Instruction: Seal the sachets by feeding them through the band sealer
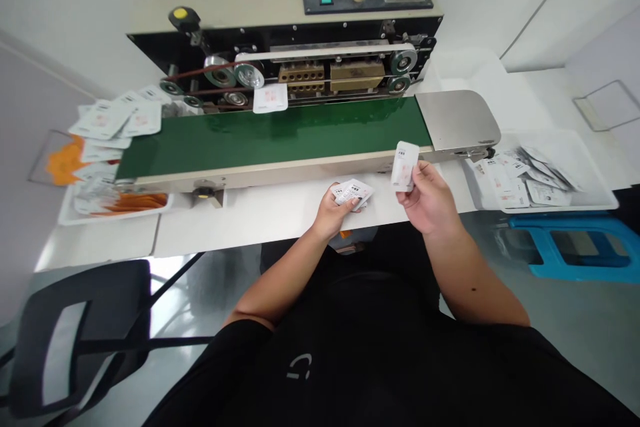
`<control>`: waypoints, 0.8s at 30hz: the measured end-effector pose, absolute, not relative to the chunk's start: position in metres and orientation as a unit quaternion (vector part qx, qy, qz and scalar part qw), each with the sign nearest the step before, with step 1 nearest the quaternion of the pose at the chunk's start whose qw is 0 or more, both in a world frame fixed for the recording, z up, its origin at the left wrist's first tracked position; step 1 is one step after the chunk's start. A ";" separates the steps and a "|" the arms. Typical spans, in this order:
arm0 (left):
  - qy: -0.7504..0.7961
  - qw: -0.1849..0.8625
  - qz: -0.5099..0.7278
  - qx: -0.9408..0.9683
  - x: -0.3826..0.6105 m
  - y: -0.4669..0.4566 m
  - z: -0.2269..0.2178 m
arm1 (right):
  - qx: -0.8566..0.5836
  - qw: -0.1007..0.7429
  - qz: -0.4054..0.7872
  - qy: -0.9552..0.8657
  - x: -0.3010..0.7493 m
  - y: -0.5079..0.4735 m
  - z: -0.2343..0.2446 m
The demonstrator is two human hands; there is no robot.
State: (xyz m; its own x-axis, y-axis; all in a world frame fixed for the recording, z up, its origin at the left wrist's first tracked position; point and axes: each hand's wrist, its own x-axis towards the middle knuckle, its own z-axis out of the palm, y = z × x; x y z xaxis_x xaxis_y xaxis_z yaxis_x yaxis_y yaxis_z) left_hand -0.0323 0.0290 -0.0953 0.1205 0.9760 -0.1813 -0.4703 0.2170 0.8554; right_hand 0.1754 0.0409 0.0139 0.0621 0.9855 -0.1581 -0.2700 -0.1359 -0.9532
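Plainly enough, both hands are occupied. The left hand (331, 215) grips a small fan of packets (354, 192), flat and white with rounded corners and fine dark print, the thumb pressed across the top one. The right hand (429, 199) pinches a single packet (404, 165) upright between thumb and fingers, its face smooth and pale with a faint reddish mark. Both are at the near side of the sealing machine (220, 7), the single packet overlapping the front edge of its belt from where I look; I can't tell whether they touch.

That belt (320, 137) is glossy green, running into a brushed-steel plate (457, 120) with a rounded end. Behind it sit round metal pulleys and drilled brass blocks (303, 77), with another packet (271, 100) lying by the pulleys. At the belt's left end, more white packets (107, 117) overlap in a loose heap above a tray (75, 217) holding orange pouches (135, 203). To the right, a white plastic tub (595, 180) contains a jumble of packets. A blue plastic stool (590, 273) stands below the tub, and a black chair (130, 293) stands on the left.
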 end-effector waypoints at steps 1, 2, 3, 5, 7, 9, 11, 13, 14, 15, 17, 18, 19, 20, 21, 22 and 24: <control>0.392 0.677 0.535 0.321 -0.032 0.029 -0.095 | -0.474 0.553 0.576 -0.371 0.183 0.047 0.022; 0.392 0.678 0.534 0.319 -0.032 0.029 -0.095 | -0.467 0.561 0.572 -0.375 0.191 0.055 0.031; 0.392 0.679 0.533 0.317 -0.032 0.029 -0.095 | -0.464 0.568 0.565 -0.379 0.199 0.065 0.039; 0.391 0.681 0.533 0.316 -0.032 0.029 -0.095 | -0.468 0.577 0.550 -0.382 0.216 0.089 0.054; 0.391 0.680 0.535 0.315 -0.032 0.029 -0.097 | -0.487 0.582 0.533 -0.373 0.230 0.117 0.064; 0.392 0.678 0.536 0.316 -0.032 0.030 -0.098 | -0.510 0.589 0.516 -0.355 0.241 0.145 0.068; 0.391 0.677 0.538 0.315 -0.032 0.030 -0.099 | -0.528 0.592 0.500 -0.347 0.248 0.169 0.066; 0.388 0.679 0.539 0.312 -0.032 0.029 -0.099 | -0.537 0.587 0.492 -0.354 0.251 0.187 0.062; 0.386 0.681 0.539 0.311 -0.032 0.029 -0.099 | -0.539 0.581 0.493 -0.359 0.251 0.194 0.059; 0.386 0.683 0.538 0.309 -0.032 0.029 -0.099 | -0.541 0.576 0.495 -0.362 0.251 0.199 0.057; 0.386 0.685 0.535 0.308 -0.032 0.029 -0.099 | -0.549 0.567 0.495 -0.363 0.246 0.208 0.055; 0.386 0.686 0.534 0.308 -0.032 0.029 -0.099 | -0.556 0.564 0.493 -0.361 0.243 0.211 0.055; 0.385 0.687 0.534 0.308 -0.032 0.029 -0.099 | -0.564 0.561 0.488 -0.360 0.239 0.214 0.055; 0.383 0.687 0.534 0.309 -0.032 0.029 -0.099 | -0.569 0.558 0.484 -0.361 0.234 0.216 0.056; 0.381 0.688 0.534 0.310 -0.033 0.029 -0.099 | -0.571 0.555 0.482 -0.365 0.228 0.218 0.057; 0.380 0.688 0.534 0.311 -0.033 0.029 -0.099 | -0.570 0.551 0.482 -0.374 0.223 0.219 0.059; 0.379 0.689 0.532 0.314 -0.033 0.028 -0.099 | -0.564 0.541 0.483 -0.395 0.212 0.222 0.062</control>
State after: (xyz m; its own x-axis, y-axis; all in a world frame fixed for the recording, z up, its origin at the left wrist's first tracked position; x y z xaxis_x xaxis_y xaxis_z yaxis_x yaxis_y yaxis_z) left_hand -0.0332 0.0284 -0.0990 0.1471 0.9709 -0.1888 -0.4949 0.2375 0.8359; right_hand 0.2117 0.2216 0.0615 0.2216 0.9680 -0.1175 -0.0757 -0.1031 -0.9918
